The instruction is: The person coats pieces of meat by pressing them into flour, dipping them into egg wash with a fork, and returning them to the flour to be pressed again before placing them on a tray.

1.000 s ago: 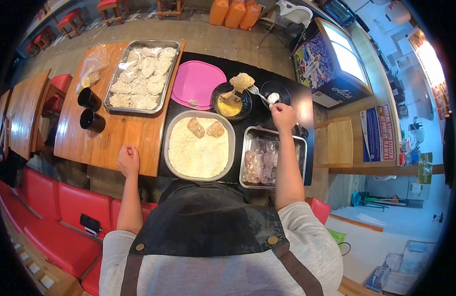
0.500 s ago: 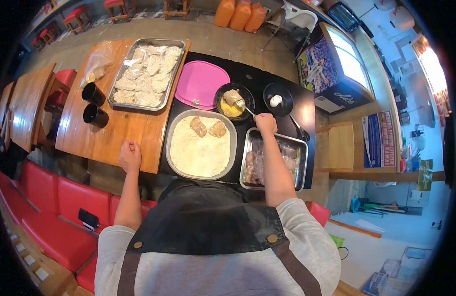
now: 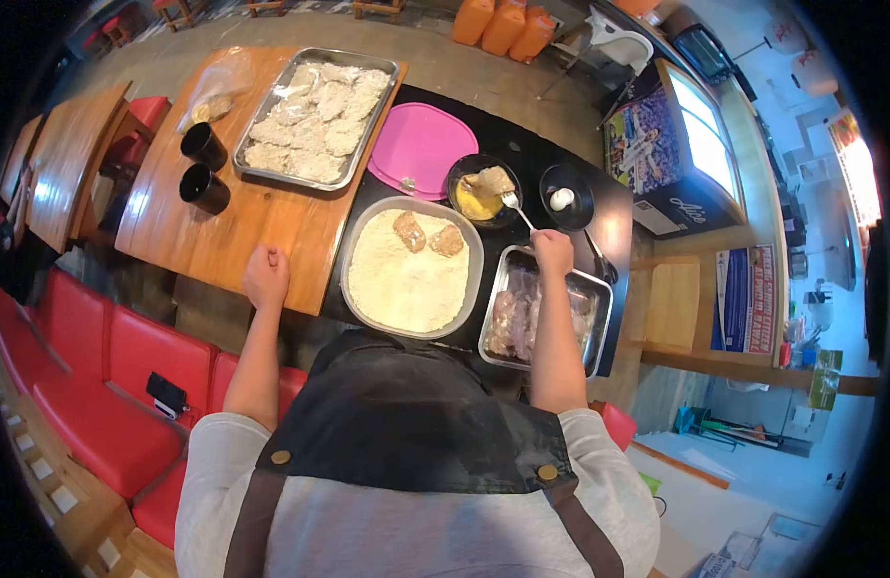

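Observation:
My right hand (image 3: 552,252) is closed around the handle of a fork (image 3: 522,212). At the fork's tip, a pale piece of meat (image 3: 490,181) lies over the beaten egg (image 3: 476,204) in a black bowl (image 3: 508,220). My left hand (image 3: 267,276) is a loose fist by the wooden table's near edge, with nothing visible in it. Between my hands, a tub (image 3: 347,289) of pale crumbs (image 3: 406,284) carries two meat pieces (image 3: 409,231) on top. Beneath my right forearm stands a metal tray (image 3: 604,318) of raw meat (image 3: 512,313).
A large metal tray (image 3: 241,160) of coated pieces stands on the wooden table (image 3: 175,217), beside two black cups (image 3: 204,190) and a plastic bag (image 3: 217,87). A pink lid (image 3: 423,144) lies behind the tub. A small black pan (image 3: 582,214) holds a white egg (image 3: 562,198).
The whole view has shifted, so things appear further right and higher. Within the bowl, the fork and meat piece have moved slightly right. My left hand remains a fist.

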